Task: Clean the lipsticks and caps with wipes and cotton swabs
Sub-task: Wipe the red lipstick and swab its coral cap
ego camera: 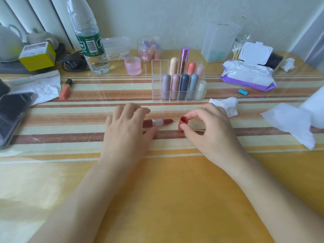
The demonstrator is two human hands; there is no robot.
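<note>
Now we're pinching the light, likely slick cap (183, 124) at its rim, right hand (206, 127); left hand (126, 127) resting on the soft lipstick (157, 122).

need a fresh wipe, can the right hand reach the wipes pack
Probably, but busy: the right hand pinches the red cap. The wipes pack lies open, with nothing tall between.

Brick-red lipstick (158, 122), striped tablecloth (87, 109)
</note>
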